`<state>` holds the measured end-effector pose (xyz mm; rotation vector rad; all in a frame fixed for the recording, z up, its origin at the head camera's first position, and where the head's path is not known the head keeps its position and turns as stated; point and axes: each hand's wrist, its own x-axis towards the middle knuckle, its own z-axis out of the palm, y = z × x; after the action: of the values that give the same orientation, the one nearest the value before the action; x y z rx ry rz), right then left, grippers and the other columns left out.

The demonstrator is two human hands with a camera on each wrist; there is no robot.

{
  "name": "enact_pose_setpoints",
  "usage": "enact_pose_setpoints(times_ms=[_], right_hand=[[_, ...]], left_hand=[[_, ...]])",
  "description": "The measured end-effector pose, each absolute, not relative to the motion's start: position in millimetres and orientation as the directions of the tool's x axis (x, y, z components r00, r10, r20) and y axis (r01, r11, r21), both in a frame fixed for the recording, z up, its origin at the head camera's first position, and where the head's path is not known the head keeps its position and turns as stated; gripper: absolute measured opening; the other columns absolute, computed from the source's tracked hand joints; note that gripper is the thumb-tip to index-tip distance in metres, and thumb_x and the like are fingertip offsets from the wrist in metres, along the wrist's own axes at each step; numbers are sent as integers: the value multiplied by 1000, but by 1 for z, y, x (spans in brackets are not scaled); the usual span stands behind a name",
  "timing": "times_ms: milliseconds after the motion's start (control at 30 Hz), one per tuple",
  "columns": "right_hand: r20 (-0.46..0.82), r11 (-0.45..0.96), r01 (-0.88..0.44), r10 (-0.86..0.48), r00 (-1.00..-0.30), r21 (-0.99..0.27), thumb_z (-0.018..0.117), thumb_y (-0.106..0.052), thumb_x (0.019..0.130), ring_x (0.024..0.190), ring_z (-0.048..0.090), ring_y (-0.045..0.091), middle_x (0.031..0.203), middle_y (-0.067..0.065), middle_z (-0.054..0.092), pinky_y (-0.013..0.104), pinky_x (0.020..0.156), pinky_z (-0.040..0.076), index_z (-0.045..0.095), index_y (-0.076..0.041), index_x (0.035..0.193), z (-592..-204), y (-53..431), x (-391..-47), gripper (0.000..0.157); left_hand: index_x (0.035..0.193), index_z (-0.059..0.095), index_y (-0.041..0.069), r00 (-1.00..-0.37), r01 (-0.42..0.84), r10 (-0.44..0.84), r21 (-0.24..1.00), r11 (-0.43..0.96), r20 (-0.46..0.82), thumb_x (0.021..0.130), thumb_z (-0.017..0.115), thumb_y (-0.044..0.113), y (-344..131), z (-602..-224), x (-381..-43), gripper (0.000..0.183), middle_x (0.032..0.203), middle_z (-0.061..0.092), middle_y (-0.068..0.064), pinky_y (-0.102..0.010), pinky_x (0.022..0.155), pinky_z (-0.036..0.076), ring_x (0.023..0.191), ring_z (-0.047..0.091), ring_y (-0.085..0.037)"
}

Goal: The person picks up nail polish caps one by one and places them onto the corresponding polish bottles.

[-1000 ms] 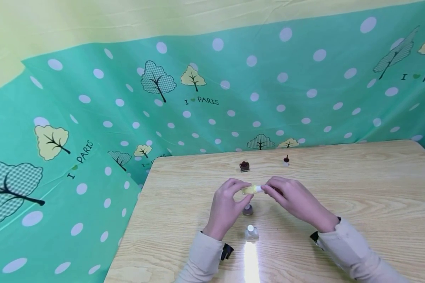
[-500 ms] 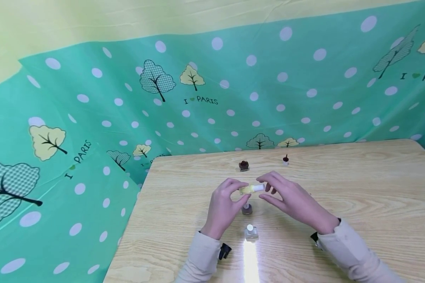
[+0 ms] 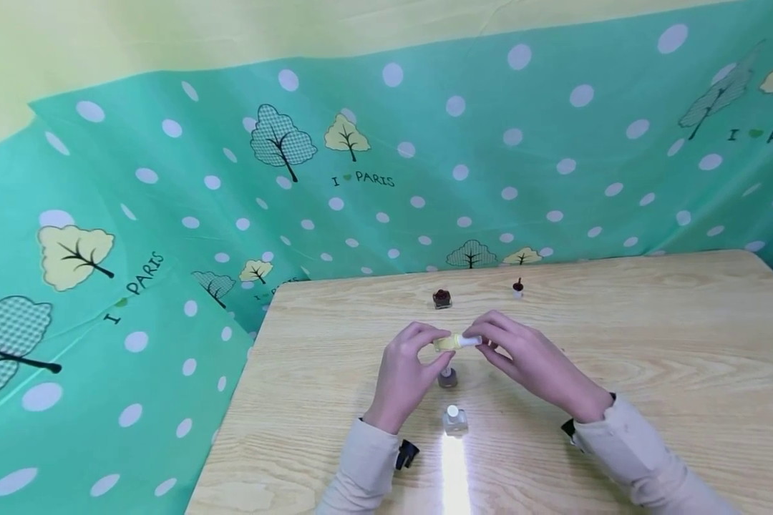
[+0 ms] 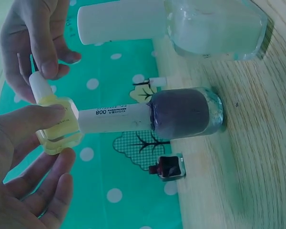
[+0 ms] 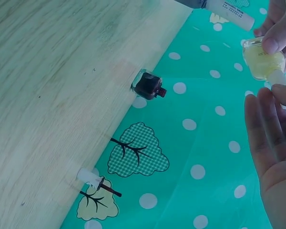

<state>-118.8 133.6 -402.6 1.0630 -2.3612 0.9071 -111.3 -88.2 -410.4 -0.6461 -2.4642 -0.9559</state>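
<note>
My left hand pinches a small bottle of yellow nail polish between thumb and fingers, tilted above the table. Its white cap is on the bottle, and my right hand pinches that cap from the right. Just below the hands stands a grey-purple nail polish bottle with a white cap, partly covered by the left hand in the head view. Nearer to me, a clear nail polish bottle stands upright with its white cap on.
Toward the back of the wooden table stands an uncapped dark red nail polish bottle. To its right, a white cap with a dark red brush stands brush upward. A green dotted cloth hangs behind the table.
My right fingers were on the cap, then spread off it, and now pinch it again. The left hand keeps hold of the yellow bottle.
</note>
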Motion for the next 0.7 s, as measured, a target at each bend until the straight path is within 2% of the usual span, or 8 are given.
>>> enact_pose_setpoints(times_ms=[267,500,633,700], right_hand=[[554,541,-726,-479,-681,-424,76,-6,85,77,61,0,100,-8,65,19,64,57,69,-13,108,-402,132,-117,25],[541,598,-667,-414,-731,-444,75,-20,89,67,53,-4,81,-14,59,15,55,49,70,-17,92,-403,129,-116,6],[510,621,-618,-375,-774,-482,71,-26,93,65,52,-5,77,-17,58,16,55,48,69,-22,86,-402,127,-115,8],[509,626,-611,-367,-779,-484,71,-29,92,67,55,-3,80,-16,61,18,57,50,70,-21,89,-402,128,-115,8]], left_hand=[[104,76,12,-801,562,273,512,650,534,80,84,16,-88,-409,-109,25,98,70,2,-23,82,57,91,66,-10],[103,76,13,-788,578,281,502,643,547,80,84,16,-86,-409,-109,25,98,70,2,-24,82,57,91,67,-11],[103,76,13,-778,589,285,494,639,560,80,84,16,-85,-408,-108,25,97,71,2,-24,81,57,92,67,-11],[103,76,13,-780,586,283,493,643,559,80,84,16,-84,-407,-108,25,97,71,2,-24,82,57,92,67,-11]])
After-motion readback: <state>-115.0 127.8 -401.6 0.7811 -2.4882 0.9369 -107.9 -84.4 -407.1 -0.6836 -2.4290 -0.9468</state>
